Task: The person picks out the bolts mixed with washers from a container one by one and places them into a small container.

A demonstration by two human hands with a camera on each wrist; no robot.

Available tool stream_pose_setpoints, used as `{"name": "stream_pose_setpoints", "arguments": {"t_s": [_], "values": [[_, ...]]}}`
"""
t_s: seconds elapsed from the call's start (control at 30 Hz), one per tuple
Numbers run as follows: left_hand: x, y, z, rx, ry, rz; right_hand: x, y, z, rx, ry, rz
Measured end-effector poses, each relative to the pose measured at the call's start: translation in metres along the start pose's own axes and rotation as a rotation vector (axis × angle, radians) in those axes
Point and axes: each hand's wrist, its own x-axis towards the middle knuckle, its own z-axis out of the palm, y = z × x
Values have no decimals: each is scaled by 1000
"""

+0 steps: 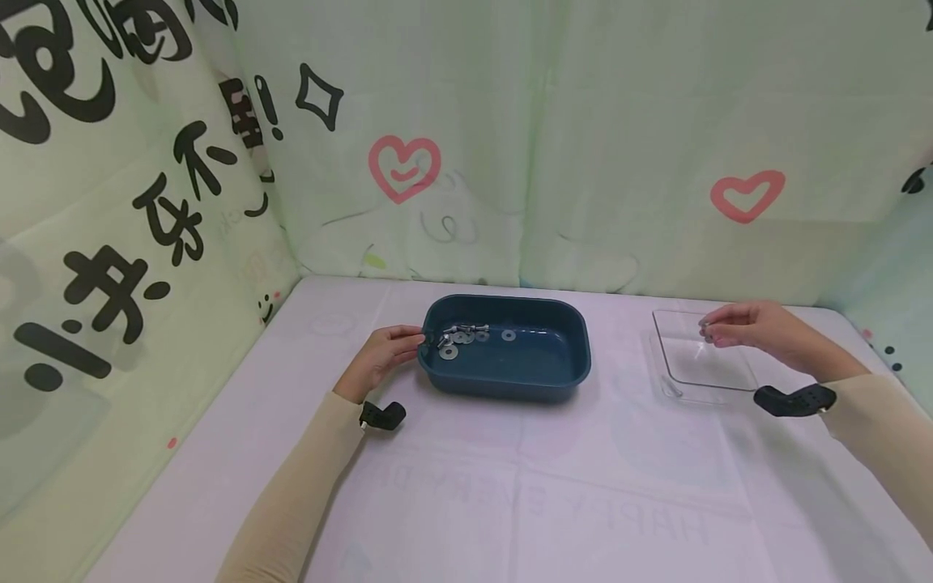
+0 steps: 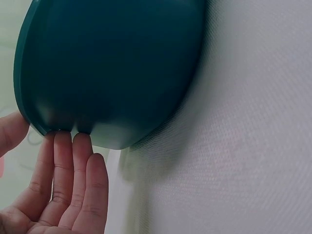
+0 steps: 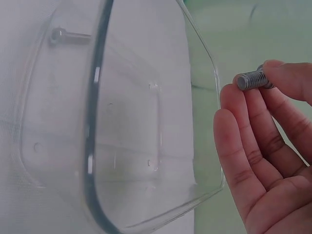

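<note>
At the middle of the table stands a dark blue plastic tub (image 1: 503, 389). Inside its left part lie several metal bolts (image 1: 466, 328) and several flat washers (image 1: 448, 352). My left hand (image 1: 382, 356) holds the tub's left end, thumb at the rim and fingers (image 2: 63, 165) against the outer wall. Over the far right part of a clear container (image 1: 710, 385), my right hand (image 1: 758, 328) pinches a threaded metal bolt (image 3: 251, 80) between thumb and fingertips. Through the container's wall one bolt (image 3: 73, 35) shows, lying near its near left corner.
A white cloth covers the table (image 1: 474, 486). Pale green printed curtains (image 1: 466, 202) hang along the back and both sides. A black wrist camera (image 1: 382, 415) sits on the left wrist, and another wrist camera (image 1: 794, 401) on the right.
</note>
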Motion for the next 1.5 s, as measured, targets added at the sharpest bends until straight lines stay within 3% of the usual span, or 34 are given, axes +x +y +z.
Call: {"name": "stream_pose_setpoints", "arguments": {"t_s": [0.43,0.83,1.5], "values": [[0,0,0,1,13,-14,4,1,3,13,-76,24],[-1,2,0,-13,14,-18,7,3,8,-46,-95,13],[0,1,0,4,26,-16,8,3,7,-19,-119,4]]}}
